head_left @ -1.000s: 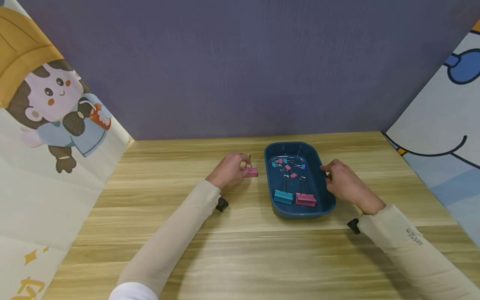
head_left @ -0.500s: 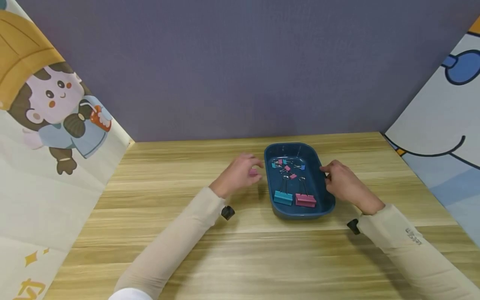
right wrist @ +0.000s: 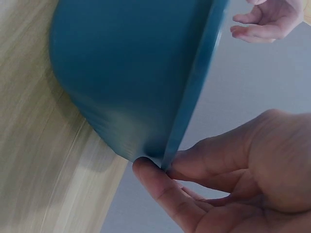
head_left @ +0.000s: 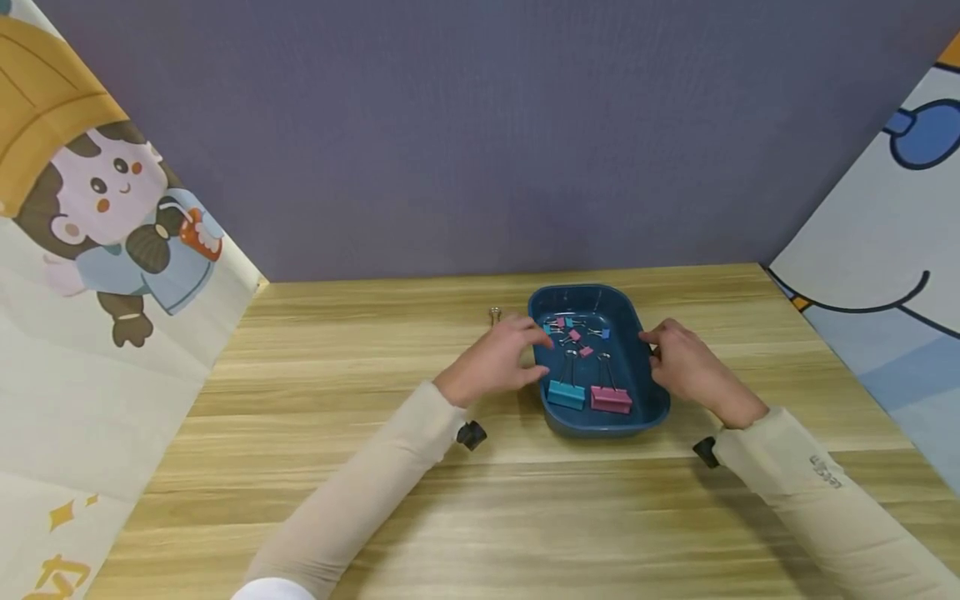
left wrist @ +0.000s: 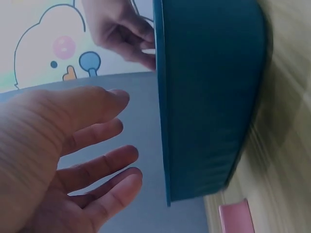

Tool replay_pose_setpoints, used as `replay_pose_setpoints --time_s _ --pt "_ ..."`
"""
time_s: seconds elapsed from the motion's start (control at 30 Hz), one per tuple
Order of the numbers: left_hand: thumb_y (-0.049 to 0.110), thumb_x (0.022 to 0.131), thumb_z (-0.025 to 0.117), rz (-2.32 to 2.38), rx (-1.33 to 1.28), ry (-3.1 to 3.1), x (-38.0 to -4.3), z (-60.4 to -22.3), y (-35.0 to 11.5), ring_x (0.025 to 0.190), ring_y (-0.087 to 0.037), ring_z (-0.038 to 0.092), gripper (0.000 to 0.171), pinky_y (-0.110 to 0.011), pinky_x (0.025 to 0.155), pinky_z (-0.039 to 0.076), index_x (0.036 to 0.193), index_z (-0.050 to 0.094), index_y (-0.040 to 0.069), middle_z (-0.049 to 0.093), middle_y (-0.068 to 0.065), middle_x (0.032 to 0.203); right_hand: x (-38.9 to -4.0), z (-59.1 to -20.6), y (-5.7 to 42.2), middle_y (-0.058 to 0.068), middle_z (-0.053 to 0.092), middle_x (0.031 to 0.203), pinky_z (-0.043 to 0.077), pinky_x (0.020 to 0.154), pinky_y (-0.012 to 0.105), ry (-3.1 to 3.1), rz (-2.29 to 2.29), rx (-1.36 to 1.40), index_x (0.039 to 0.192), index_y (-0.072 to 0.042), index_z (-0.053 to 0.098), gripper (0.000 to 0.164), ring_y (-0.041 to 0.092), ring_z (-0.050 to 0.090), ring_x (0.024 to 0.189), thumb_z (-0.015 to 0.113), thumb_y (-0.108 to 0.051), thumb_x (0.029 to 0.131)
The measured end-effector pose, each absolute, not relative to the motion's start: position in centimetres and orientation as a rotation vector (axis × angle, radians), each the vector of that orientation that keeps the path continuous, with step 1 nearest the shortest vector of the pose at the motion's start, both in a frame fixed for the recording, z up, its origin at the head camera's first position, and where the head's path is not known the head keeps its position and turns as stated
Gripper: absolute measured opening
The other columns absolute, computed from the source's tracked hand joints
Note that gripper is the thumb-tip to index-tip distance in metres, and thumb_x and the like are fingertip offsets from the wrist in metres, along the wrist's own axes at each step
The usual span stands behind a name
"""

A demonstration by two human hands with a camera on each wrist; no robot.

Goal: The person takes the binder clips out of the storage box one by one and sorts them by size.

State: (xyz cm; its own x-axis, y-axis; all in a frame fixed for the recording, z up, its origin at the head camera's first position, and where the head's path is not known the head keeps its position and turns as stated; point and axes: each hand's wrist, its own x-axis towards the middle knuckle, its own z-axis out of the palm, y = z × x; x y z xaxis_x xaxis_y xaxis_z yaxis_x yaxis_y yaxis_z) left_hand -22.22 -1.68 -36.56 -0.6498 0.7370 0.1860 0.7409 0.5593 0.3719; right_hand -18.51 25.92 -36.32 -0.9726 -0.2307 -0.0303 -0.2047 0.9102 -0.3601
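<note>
My left hand [head_left: 498,358] hovers at the left rim of a dark blue tray [head_left: 600,432], fingers and thumb spread apart with nothing between them. On the other side, my right hand [head_left: 686,371] pinches the tray's right rim; the right wrist view shows thumb and a finger [right wrist: 163,187] on either side of it. Inside the tray lie a large teal binder clip [head_left: 566,395], a large pink binder clip [head_left: 611,400] and several small binder clips [head_left: 574,336]. Another pink binder clip [left wrist: 236,217] lies on the table left of the tray, mostly hidden behind my left hand in the head view.
The tray stands on a wood-grain table [head_left: 525,517]. A grey-purple panel [head_left: 480,142] rises along the table's back edge. Cartoon-printed sheets [head_left: 112,225] flank the left and right sides.
My left hand has come away from the pink binder clip on the table and moved right to the tray's left rim. The right hand and the tray have stayed in place.
</note>
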Motion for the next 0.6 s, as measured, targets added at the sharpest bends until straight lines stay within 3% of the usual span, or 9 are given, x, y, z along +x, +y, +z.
replay_pose_setpoints --time_s 0.6 --pt "0.028 0.087 0.070 -0.423 -1.530 -2.802 -21.2 -38.2 2.5 0.108 -0.017 0.049 0.034 -0.023 0.094 0.039 0.117 0.066 0.012 0.061 -0.001 0.116 -18.6 -36.5 26.0 0.029 0.048 0.109 0.049 0.068 0.040 2.986 -0.563 -0.330 0.123 0.020 0.049 0.042 0.030 0.056 0.083 0.051 0.010 0.082"
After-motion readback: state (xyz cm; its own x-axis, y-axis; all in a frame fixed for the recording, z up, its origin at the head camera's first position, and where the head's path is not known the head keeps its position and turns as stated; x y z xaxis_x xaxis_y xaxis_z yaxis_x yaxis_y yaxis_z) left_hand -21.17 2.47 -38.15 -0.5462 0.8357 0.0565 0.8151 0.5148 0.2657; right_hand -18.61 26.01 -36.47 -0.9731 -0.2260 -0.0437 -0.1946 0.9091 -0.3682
